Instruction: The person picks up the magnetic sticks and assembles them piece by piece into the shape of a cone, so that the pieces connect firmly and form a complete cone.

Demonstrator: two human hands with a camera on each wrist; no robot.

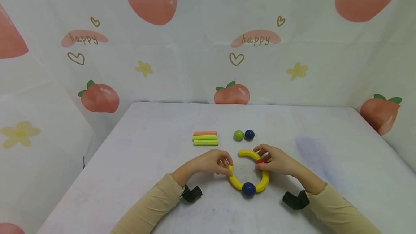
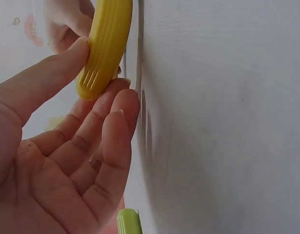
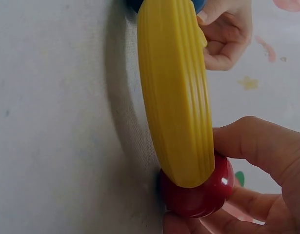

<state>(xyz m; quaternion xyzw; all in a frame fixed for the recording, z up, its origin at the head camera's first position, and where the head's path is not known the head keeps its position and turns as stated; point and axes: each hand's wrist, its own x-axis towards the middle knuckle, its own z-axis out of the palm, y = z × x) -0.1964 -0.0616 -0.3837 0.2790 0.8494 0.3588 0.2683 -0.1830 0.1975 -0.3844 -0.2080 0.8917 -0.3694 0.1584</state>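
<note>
A nearly closed ring of curved yellow rods (image 1: pixel 264 181) joined by balls lies in front of the person. Its near side carries a dark blue ball (image 1: pixel 248 189), its right side a red ball (image 3: pixel 198 195). The left hand (image 1: pixel 215 161) pinches the free end of the left curved yellow rod (image 2: pixel 107 48) between thumb and fingers. Around the red ball, the right hand (image 1: pixel 276 160) holds the joint, thumb by the yellow rod and fingers behind the ball. Another curved yellow rod (image 1: pixel 247 153) extends leftward from the red ball, leaving a gap toward the left hand.
Behind the ring sit a green ball (image 1: pixel 238 135) and another dark blue ball (image 1: pixel 249 134) side by side. To their left lie two lime green rods (image 1: pixel 206 142) and an orange rod (image 1: pixel 205 133) in a stack of rows. The white table (image 1: pixel 156 118) meets a printed cloth backdrop.
</note>
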